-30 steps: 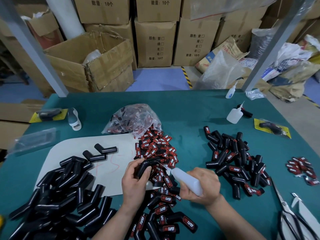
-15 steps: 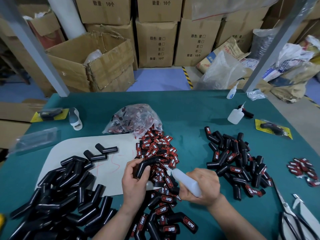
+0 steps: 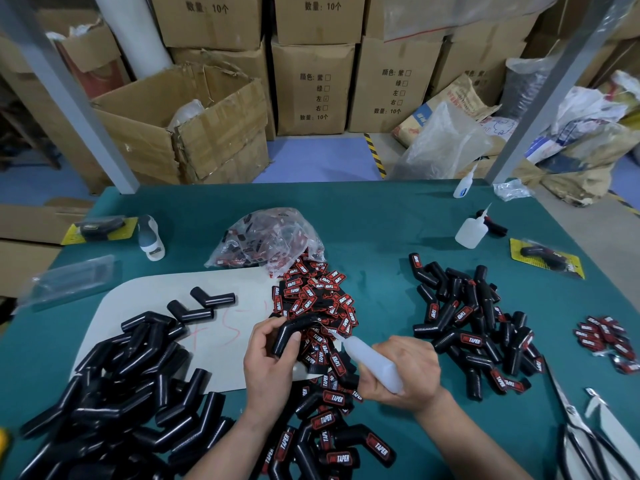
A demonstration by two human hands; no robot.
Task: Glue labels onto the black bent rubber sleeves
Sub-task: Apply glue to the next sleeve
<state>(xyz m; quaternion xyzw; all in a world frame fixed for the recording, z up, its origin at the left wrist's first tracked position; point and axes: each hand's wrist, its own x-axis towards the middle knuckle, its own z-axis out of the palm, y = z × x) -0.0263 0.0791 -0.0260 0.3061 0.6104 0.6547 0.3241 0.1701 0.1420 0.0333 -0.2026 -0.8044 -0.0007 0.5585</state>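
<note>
Head view: left hand (image 3: 270, 362) grips a bare sleeve (image 3: 294, 330) at centre; right hand (image 3: 408, 372) holds the glue bottle (image 3: 370, 362), nozzle toward it. Labelled pile (image 3: 478, 334) centre right, bigger unlabelled pile (image 3: 121, 386) lower left, so probably under half done.

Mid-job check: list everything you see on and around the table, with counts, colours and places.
plain sleeves: many, black, heap at near left, partly on the white board
labelled sleeves: many, black with red labels, heap at right, more at near centre
loose labels: many, red and black, centre heap, small heap far right
label bag: one, clear, behind centre heap
spare glue bottles: two, whitish, far right
carded sleeves: two, yellow cards, far left and far right
scissors: one pair, metal, near right corner
boxes: several, brown, behind the table
left grip: holds one black sleeve
right grip: holds a whitish glue bottle, nozzle toward that sleeve
</note>
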